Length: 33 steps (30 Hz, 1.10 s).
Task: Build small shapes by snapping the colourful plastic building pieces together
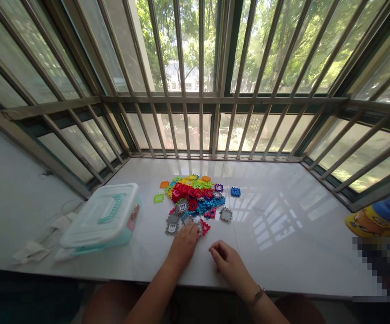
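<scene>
A heap of colourful plastic interlocking tiles (pixel 195 193) lies on the white sill, with red, blue, green, yellow and grey pieces. At its near edge, my left hand (pixel 185 237) has its fingers bent down among grey tiles (pixel 187 219), the fingertips partly hidden. Close to those fingertips is a red triangular tile (pixel 205 227). Grey tiles with white window inserts (pixel 172 228) rest left of that hand. My right hand (pixel 229 263) is curled closed over the bare surface, apart from the heap, with nothing visible in it. A single grey tile (pixel 226 214) lies beyond it.
To the left stands a lidded storage box (pixel 103 211) with a teal handle. Loose tiles flank the heap, including a blue one (pixel 235 192). A yellow-and-blue container (pixel 379 218) is at the far right. Metal window bars (pixel 215 101) enclose the sill (pixel 283 252).
</scene>
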Available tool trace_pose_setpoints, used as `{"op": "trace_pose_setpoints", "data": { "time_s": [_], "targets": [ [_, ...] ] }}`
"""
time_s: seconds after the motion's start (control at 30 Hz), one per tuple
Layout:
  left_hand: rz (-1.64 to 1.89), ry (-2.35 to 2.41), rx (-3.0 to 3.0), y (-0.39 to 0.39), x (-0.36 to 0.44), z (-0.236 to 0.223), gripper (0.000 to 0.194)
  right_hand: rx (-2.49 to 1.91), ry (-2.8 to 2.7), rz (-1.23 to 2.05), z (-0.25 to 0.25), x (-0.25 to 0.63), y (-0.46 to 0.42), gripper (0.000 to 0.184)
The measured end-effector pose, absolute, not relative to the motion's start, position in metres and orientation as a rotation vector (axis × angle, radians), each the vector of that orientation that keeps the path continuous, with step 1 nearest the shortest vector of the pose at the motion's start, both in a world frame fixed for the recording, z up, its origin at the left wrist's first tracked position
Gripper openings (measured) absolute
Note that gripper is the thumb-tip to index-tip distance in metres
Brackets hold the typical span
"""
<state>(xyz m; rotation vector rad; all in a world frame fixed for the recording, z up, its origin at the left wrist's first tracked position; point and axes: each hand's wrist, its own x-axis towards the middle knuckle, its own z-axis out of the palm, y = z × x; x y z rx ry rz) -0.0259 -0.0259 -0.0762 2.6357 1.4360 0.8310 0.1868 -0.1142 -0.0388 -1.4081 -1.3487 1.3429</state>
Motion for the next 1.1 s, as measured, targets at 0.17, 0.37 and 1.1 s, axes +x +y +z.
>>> {"op": "trace_pose_setpoints", "data": {
  "time_s": [0.17, 0.37, 1.1],
  "targets": [
    [1.184, 1.497, 2.156, -0.029, -0.025, -0.07, 0.027, -1.417, -1.279, 1.315, -0.046, 0.177, -0.075, 0.051],
    [1.167, 1.459, 1.391, -0.04, -0.009, -0.057, 0.057, -1.38, -1.185, 1.287, -0.051, 0.16, -0.039, 0.066],
    [1.025, 1.061, 1.204, -0.043, -0.009, -0.063, 0.056, -1.107, -1.307, 1.48, -0.04, 0.185, -0.047, 0.058]
  ]
}}
